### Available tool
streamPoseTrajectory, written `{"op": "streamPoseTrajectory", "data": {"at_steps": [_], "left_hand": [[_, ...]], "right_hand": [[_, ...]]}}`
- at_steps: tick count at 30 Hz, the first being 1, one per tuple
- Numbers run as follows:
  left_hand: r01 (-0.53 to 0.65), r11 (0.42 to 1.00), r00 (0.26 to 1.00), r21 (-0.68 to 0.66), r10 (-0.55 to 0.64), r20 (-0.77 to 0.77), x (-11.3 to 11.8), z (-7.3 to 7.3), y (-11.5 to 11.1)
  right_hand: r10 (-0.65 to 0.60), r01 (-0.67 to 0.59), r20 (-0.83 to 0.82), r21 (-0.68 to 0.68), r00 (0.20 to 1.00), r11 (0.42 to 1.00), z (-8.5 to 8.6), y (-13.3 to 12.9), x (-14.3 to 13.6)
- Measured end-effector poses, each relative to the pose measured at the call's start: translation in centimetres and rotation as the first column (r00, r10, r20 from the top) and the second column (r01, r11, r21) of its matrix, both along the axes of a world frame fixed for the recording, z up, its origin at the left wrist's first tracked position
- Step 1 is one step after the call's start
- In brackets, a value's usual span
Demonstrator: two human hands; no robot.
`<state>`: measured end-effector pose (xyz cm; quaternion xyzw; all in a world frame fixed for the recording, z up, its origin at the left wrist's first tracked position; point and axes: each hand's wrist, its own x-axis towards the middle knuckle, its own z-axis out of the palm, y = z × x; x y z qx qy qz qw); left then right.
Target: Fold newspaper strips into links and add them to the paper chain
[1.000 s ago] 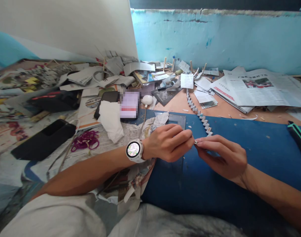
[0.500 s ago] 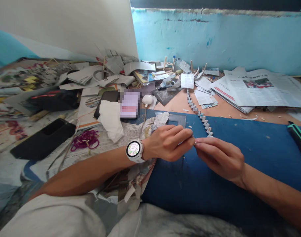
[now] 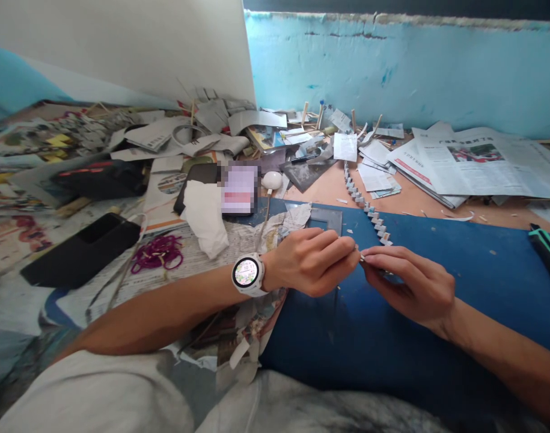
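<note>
A folded paper chain [image 3: 369,210] in a zigzag weave runs from the back of the desk toward me and disappears behind my right hand [image 3: 412,285]. That hand is closed, thumb and fingertips pinched on what seems to be the chain's near end; a small pale bit shows at the tips. Close beside it, almost fingertip to fingertip, is my left hand [image 3: 317,261], closed with its fingers curled. Whatever lies in the left fingers is too small and covered to make out. A white watch [image 3: 247,273] sits on my left wrist. Both hands are above the blue mat [image 3: 320,337].
A cutter with a green-edged handle [image 3: 547,255] lies at the right. Left of the hands are purple string [image 3: 157,252], a black case [image 3: 80,249], a phone [image 3: 238,189] and crumpled tissue [image 3: 207,219]. Newspapers [image 3: 482,159] and paper scraps line the back by the wall.
My right hand has shifted slightly right, and its fingers have opened a little from the left fingertips, showing a small pale bit between them. The left hand has barely moved.
</note>
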<state>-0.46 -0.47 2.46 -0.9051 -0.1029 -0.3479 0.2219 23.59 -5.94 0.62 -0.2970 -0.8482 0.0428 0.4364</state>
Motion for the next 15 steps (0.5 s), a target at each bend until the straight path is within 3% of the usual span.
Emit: {"op": "streamPoseTrajectory", "data": {"at_steps": [3, 5, 6, 7, 8, 10, 11, 12, 13, 15], "left_hand": [[0.011, 0.997, 0.997, -0.073, -0.005, 0.078, 0.0, -0.4, 0.0], [0.01, 0.962, 0.98, -0.272, 0.045, 0.196, 0.2, -0.6, -0.2], [0.017, 0.909, 0.961, -0.416, 0.1, 0.258, 0.4, -0.6, -0.3], [0.076, 0.816, 0.936, -0.573, 0.139, 0.323, 0.6, -0.4, -0.5], [0.155, 0.68, 0.919, -0.717, 0.167, 0.356, 0.7, -0.2, -0.6], [0.301, 0.315, 0.903, -0.9, 0.209, 0.375, 1.1, 0.4, -0.7], [0.388, 0.135, 0.888, -0.912, 0.21, 0.409, 1.2, 0.7, -0.7], [0.443, -0.004, 0.875, -0.897, 0.22, 0.431, 1.3, 0.9, -0.7], [0.485, -0.113, 0.862, -0.867, 0.231, 0.452, 1.4, 1.1, -0.6], [0.533, -0.228, 0.84, -0.815, 0.261, 0.477, 1.5, 1.2, -0.6]], "right_hand": [[-0.013, 0.014, -0.022, 0.057, 1.0, 0.998, 0.1, 0.0, 0.1], [-0.036, 0.041, -0.051, 0.115, 0.998, 0.993, 0.2, 0.1, 0.2], [-0.051, 0.059, -0.065, 0.139, 0.997, 0.989, 0.2, 0.1, 0.3], [-0.066, 0.078, -0.081, 0.156, 0.995, 0.985, 0.2, 0.1, 0.4], [-0.078, 0.093, -0.092, 0.167, 0.993, 0.982, 0.2, 0.1, 0.4], [-0.098, 0.115, -0.107, 0.165, 0.989, 0.98, 0.2, 0.2, 0.5], [-0.103, 0.12, -0.108, 0.16, 0.989, 0.98, 0.1, 0.2, 0.5], [-0.107, 0.123, -0.108, 0.158, 0.988, 0.98, 0.1, 0.2, 0.5], [-0.107, 0.122, -0.101, 0.157, 0.989, 0.98, 0.1, 0.2, 0.5], [-0.096, 0.107, -0.074, 0.168, 0.993, 0.98, 0.1, 0.3, 0.6]]}}
